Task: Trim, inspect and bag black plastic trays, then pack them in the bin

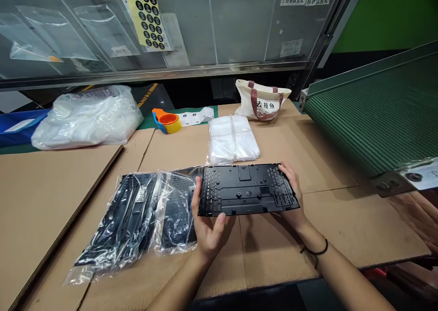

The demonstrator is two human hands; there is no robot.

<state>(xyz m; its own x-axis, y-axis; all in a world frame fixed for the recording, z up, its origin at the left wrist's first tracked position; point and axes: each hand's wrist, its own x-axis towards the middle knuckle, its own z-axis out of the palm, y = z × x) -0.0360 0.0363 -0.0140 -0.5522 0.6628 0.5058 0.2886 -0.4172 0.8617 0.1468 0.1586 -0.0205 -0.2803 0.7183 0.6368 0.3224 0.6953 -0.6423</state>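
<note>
A black plastic panel [248, 188] with slotted vents at both ends is held up over the cardboard-covered table. My left hand [208, 224] grips its left end, with the thumb at the lower edge. My right hand [292, 199] holds the right end, its fingers partly hidden behind the panel. Just left of my left hand lie black parts in clear plastic bags [128, 215], and the panel's left end is close to a second bagged part [177, 210].
Behind the panel sits a stack of clear bags [233, 139]. Farther back are colored tape rings [167, 120], a cloth bag [262, 100] and a large plastic bundle [89, 117]. A green conveyor belt [379, 110] juts in at right. A cardboard sheet [51, 201] lies left.
</note>
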